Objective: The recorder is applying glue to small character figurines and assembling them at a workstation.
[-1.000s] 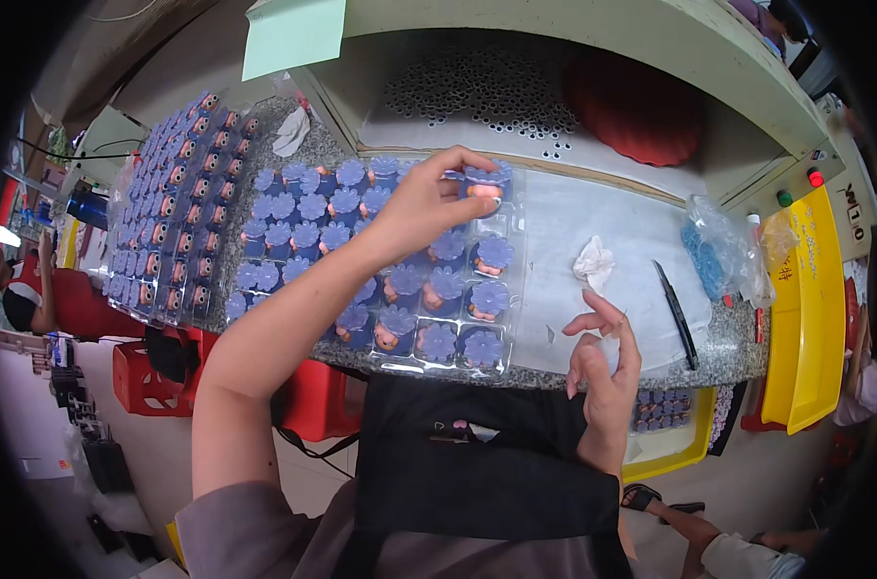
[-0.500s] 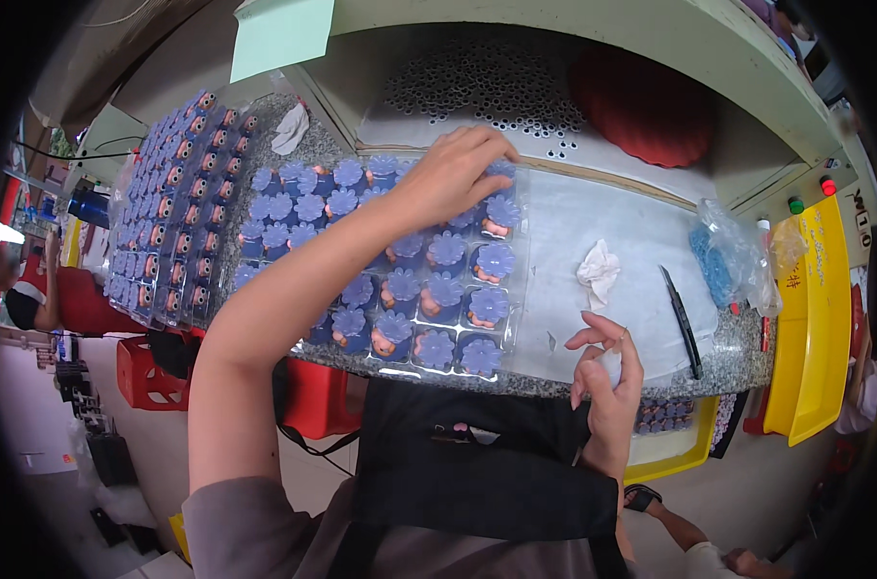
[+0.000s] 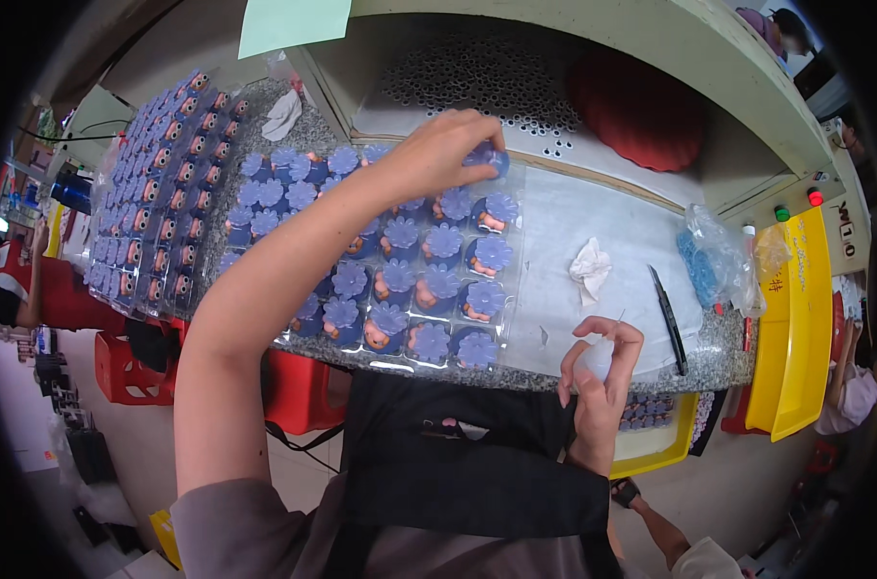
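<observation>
At the far right corner of the clear tray (image 3: 515,230), left hand (image 3: 446,150) has thumb and fingers pinched on a flower-topped figure (image 3: 492,160); can't tell if lifted. Next slot down the right edge, vacant a second ago, now carries another figure (image 3: 497,212): one apparently seated, hand moved on. Right hand (image 3: 604,374) curls around a small white object (image 3: 598,359) at the surface's (image 3: 718,355) near edge. Handwriting on yellow bin (image 3: 797,333); no brand legible.

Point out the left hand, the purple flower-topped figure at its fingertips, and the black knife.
Left hand (image 3: 446,151): head view, back of the hand.
Purple flower-topped figure (image 3: 494,162): head view, flower top.
Black knife (image 3: 667,319): head view, middle of its body.
</observation>
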### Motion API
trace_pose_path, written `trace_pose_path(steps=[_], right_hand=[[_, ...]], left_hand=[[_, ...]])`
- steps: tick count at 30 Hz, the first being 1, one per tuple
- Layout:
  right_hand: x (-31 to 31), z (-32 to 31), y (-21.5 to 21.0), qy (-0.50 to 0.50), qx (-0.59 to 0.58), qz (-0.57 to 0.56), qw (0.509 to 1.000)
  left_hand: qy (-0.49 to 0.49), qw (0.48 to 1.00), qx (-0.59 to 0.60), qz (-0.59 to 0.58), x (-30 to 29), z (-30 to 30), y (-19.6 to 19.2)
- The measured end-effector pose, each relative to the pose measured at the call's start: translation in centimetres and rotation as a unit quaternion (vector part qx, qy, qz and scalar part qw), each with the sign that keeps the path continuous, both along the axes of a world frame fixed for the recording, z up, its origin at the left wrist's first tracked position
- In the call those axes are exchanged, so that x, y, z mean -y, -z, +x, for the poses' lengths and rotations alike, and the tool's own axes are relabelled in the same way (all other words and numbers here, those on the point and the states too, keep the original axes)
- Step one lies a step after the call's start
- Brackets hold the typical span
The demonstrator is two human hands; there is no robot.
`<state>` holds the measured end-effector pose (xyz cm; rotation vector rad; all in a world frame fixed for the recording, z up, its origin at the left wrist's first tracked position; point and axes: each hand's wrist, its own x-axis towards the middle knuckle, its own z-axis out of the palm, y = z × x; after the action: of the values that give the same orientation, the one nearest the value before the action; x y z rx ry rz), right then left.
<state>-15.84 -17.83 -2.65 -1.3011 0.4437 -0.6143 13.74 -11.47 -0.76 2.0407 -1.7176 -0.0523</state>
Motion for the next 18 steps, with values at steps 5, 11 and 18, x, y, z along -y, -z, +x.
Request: trace_pose_path(steps=[5, 11, 18], right_hand=[[-0.6, 0.0, -0.6, -0.006, 0.011, 0.024, 1.0], [-1.1, 0.2, -1.8, 0.058, 0.017, -0.018, 0.998], [-0.7, -1.5, -2.5, 0.117, 0.182, 0.008, 0.976]], left_hand=[[-0.1, 0.711, -0.678, -0.158, -4.3, -6.4, -2.2], [0.008, 0.425, -0.888, -0.177, -7.8, -14.4, -0.2], [0.007, 0.409, -0.89, -0.199, -8.2, -18.6, 1.4]])
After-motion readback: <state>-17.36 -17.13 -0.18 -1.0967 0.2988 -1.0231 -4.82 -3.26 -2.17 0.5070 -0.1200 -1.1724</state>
